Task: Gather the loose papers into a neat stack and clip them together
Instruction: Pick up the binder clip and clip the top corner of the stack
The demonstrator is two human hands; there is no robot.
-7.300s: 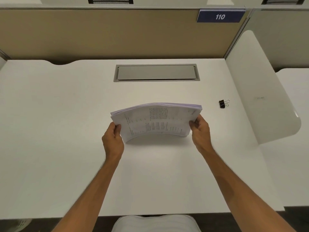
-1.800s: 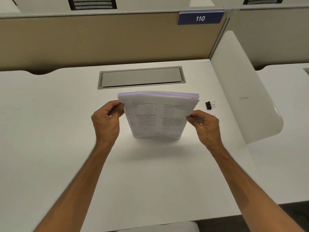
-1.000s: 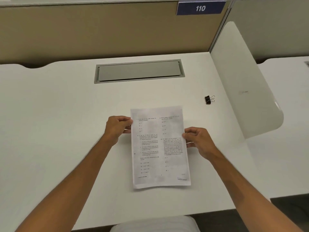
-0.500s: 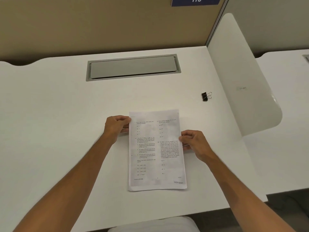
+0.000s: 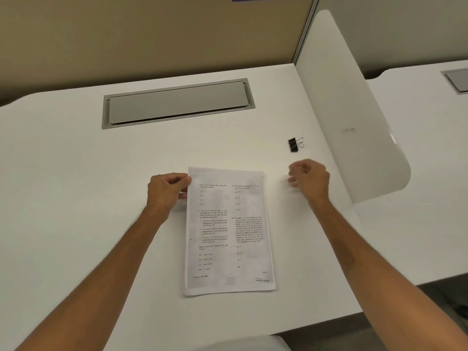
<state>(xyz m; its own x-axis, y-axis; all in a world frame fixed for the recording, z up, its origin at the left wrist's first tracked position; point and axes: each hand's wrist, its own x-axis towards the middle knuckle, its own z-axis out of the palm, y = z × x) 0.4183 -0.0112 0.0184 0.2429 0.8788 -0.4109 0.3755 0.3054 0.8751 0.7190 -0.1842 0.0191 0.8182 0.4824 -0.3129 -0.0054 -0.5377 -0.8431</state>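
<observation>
A squared-up stack of printed papers [image 5: 229, 231] lies flat on the white desk [image 5: 76, 198], long side running toward me. My left hand [image 5: 166, 190] pinches its upper left corner. Off the paper and to its right, my right hand [image 5: 310, 179] hovers with fingers loosely curled and nothing in them; it is blurred. A small black binder clip [image 5: 293, 144] lies on the desk a short way beyond my right hand, with its wire handles pointing right.
A grey cable hatch [image 5: 177, 103] is set into the desk behind the papers. A white rounded divider panel [image 5: 354, 117] stands along the desk's right side, with a tan partition [image 5: 152, 34] at the back and another desk [image 5: 430, 173] beyond.
The upright stack was laid flat on the desk. In the last half second my right hand let go of its right edge and moved up and right toward the binder clip.
</observation>
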